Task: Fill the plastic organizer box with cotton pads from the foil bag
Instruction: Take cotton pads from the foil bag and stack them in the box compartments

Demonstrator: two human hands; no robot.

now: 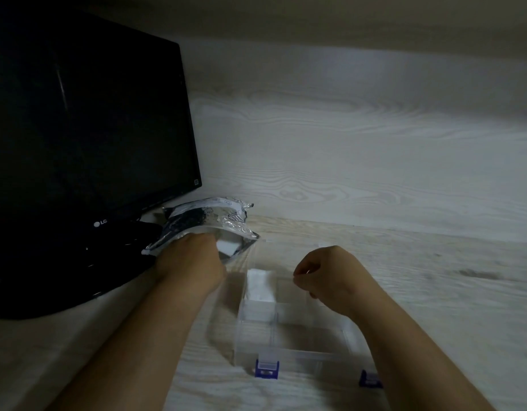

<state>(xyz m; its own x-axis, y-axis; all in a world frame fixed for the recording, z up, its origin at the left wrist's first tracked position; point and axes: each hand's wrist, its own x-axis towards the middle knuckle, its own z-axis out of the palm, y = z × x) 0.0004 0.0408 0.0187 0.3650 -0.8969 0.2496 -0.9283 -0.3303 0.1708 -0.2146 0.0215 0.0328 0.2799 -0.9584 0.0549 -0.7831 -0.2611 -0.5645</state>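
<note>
Two hands: left hand (191, 258), fingers hidden in foil bag (210, 219), should pinch cotton pads (230, 244) squarely; right hand (330, 274) hovers loosely curled, apparently empty.

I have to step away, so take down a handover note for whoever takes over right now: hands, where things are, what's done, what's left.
Left hand: in the bag's mouth, fingers hidden inside, so its grip can't be told.
Right hand: above the box, fingers loosely curled, nothing seen in it.
Bag: beside the monitor, behind and left of the box, with white pads showing at its mouth.
Box: open on the desk, blue latches toward you.
Done: one stack sits in the far-left compartment.
Left: the other compartments look empty; fill them.
</note>
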